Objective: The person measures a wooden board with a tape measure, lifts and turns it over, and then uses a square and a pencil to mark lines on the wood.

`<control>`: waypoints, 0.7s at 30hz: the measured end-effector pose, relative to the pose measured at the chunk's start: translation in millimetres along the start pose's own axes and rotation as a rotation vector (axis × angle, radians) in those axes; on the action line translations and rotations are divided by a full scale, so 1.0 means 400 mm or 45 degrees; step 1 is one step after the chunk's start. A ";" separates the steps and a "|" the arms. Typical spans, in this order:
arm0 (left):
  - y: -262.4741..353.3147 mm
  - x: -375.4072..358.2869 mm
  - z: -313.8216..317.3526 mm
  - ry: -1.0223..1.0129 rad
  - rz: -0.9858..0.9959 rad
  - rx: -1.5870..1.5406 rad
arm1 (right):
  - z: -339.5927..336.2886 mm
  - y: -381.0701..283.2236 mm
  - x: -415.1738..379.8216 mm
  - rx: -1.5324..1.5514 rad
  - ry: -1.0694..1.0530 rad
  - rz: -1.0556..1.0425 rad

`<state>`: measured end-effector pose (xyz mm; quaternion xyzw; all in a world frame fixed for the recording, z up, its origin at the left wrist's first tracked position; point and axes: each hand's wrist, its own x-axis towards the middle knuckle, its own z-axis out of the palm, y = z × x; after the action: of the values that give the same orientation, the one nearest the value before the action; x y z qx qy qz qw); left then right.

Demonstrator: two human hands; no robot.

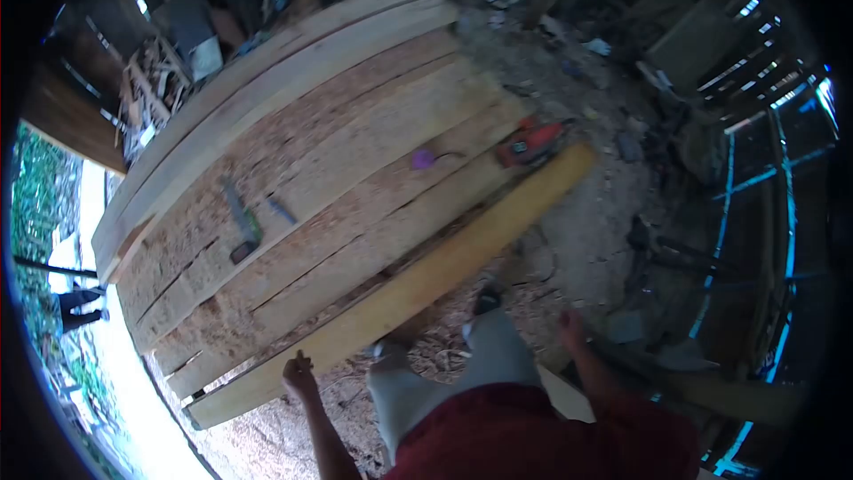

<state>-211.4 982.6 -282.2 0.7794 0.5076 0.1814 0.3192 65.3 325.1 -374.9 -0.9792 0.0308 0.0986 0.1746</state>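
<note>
My left hand is over the near edge of a long yellowish plank, its fingers curled together. Whether it touches the wood, and what if anything is in its fingers, I cannot make out. Low at my right side hangs my right hand, above the floor and away from the boards. It is blurred and its fingers do not show clearly. Beyond the near plank, several wide boards lie side by side, strewn with sawdust. A red power tool, perhaps a planer, rests near their right end.
On the boards lie a long tool with a dark block end, a small bluish tool and a purple item with a dark cord. Wood scraps are piled at the back left. Shavings and debris cover the floor.
</note>
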 end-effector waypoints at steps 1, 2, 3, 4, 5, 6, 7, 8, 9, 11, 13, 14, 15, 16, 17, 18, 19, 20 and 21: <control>0.023 -0.036 0.031 0.030 -0.220 -0.146 | 0.078 0.366 -0.049 -0.005 0.031 0.020; -0.029 -0.050 0.077 0.134 -0.011 0.094 | 0.242 0.589 -0.102 0.558 0.209 0.012; 0.039 -0.085 0.094 0.072 -0.061 0.218 | 0.148 0.637 -0.191 0.366 -0.098 0.493; 0.068 -0.115 0.123 0.043 -0.028 0.442 | -0.044 0.549 -0.293 0.006 -0.031 0.435; 0.103 -0.146 0.161 0.017 0.080 0.514 | -0.066 0.609 -0.382 0.431 0.031 0.808; 0.092 -0.170 0.207 -0.026 0.201 0.738 | -0.128 0.619 -0.446 0.306 0.125 0.734; 0.127 -0.218 0.234 -0.018 0.357 0.927 | -0.193 0.615 -0.529 0.178 0.198 0.666; 0.166 -0.242 0.266 0.002 0.518 1.112 | -0.257 0.601 -0.572 0.118 0.071 0.858; 0.168 -0.211 0.326 -0.318 0.318 1.211 | -0.310 0.591 -0.591 0.066 -0.062 1.048; 0.223 -0.153 0.472 -0.733 0.043 1.231 | -0.414 0.566 -0.567 0.370 -0.171 1.284; 0.335 -0.095 0.656 -0.869 0.066 1.157 | -0.439 0.604 -0.547 0.803 -0.182 1.437; 0.488 -0.131 0.693 -0.699 0.089 0.971 | -0.409 0.664 -0.527 0.904 -0.091 1.397; 0.525 -0.126 0.766 -0.561 0.430 0.714 | -0.456 0.652 -0.486 0.899 -0.095 1.297; 0.668 -0.138 0.795 -0.748 0.408 0.600 | -0.501 0.644 -0.409 0.893 -0.102 1.195; 0.784 -0.173 0.825 -0.593 0.543 0.660 | -0.528 0.652 -0.335 0.973 -0.093 1.121; 0.882 -0.193 0.846 -0.584 0.652 0.617 | -0.555 0.659 -0.252 1.048 -0.087 1.041; 0.956 -0.209 0.862 -0.565 0.754 0.572 | -0.590 0.649 -0.151 0.985 -0.093 0.996; 1.001 -0.226 0.877 -0.554 0.728 0.578 | -0.637 0.616 -0.031 0.923 -0.103 0.941; 1.036 -0.242 0.891 -0.587 0.706 0.454 | -0.665 0.599 0.099 0.910 -0.130 0.921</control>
<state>244.2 666.7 -255.8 0.9503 0.2169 -0.0098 0.2233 130.0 7.0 -218.7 -0.7789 0.3910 0.1837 0.4545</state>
